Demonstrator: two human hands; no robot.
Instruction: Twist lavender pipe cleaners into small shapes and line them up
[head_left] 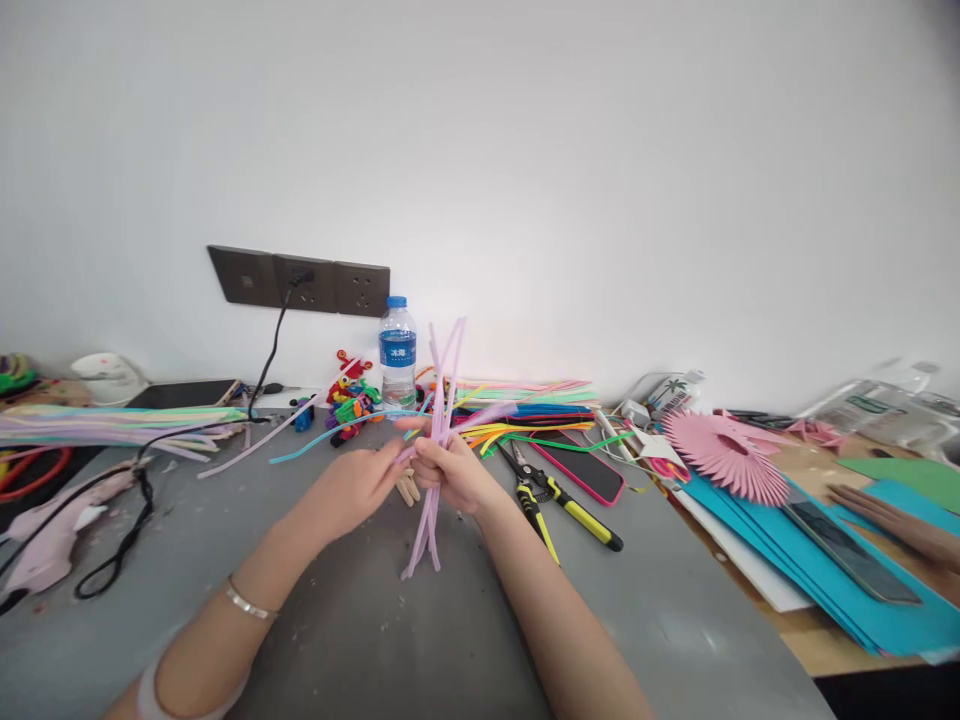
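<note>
Bunching lilac pipe cleaners, the right hand has its grip round their middle, likely best for light, bendy stems; the left hand: cannot tell.

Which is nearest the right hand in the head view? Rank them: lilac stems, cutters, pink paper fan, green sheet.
1. Lilac stems: gripped in the right hand.
2. Cutters: just to its right.
3. Pink paper fan: farther right, past the pink-edged phone.
4. Green sheet: at the far right edge.
</note>
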